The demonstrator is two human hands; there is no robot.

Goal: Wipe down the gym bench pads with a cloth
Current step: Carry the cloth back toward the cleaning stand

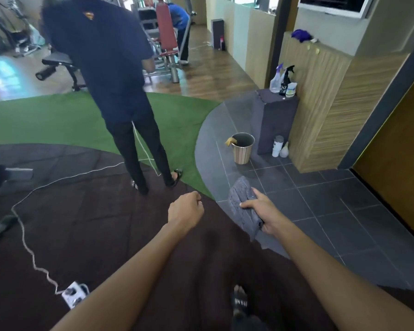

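Observation:
My right hand (261, 212) grips a grey cloth (240, 199) that hangs crumpled above the dark tiled floor. My left hand (185, 207) is held out beside it, fingers curled into a loose fist with nothing in it. Far back on the left stands a black gym bench (58, 60) with a roller pad. Behind it is a machine with a red back pad (165, 25). Both are several steps away from my hands.
A person in a dark shirt (110, 68) stands just ahead on the green turf (58, 120). Another person in blue bends by the red machine. A white cable (29, 247) and power strip (74, 293) lie on the brown mat. A bin (243, 149) and spray bottles (283, 80) stand at the right.

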